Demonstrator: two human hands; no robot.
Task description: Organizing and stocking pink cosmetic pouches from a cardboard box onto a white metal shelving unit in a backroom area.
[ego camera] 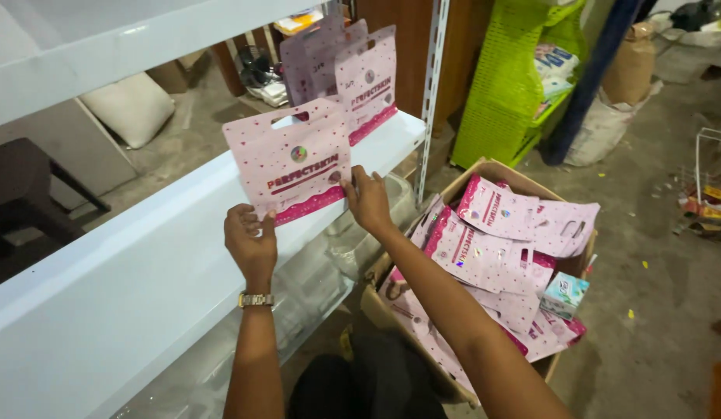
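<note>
Both my hands hold a flat pink pouch (292, 161) with a cut-out handle, upright on the white shelf (143, 264). My left hand (250, 239), with a wristwatch, grips its lower left corner. My right hand (367, 199) pinches its lower right corner. Two more pink pouches (346, 68) stand farther back on the same shelf. To my right, an open cardboard box (491, 172) on the floor holds several more of the same pink pouches (485, 256) and a small teal and white carton (564, 295).
A second white shelf (81, 46) hangs above. A metal upright (433, 77) stands at the shelf's end. Green plastic baskets (508, 85), a brown sack (630, 70) and a white wire rack (714, 163) are on the concrete floor. A dark chair (27, 194) sits at left.
</note>
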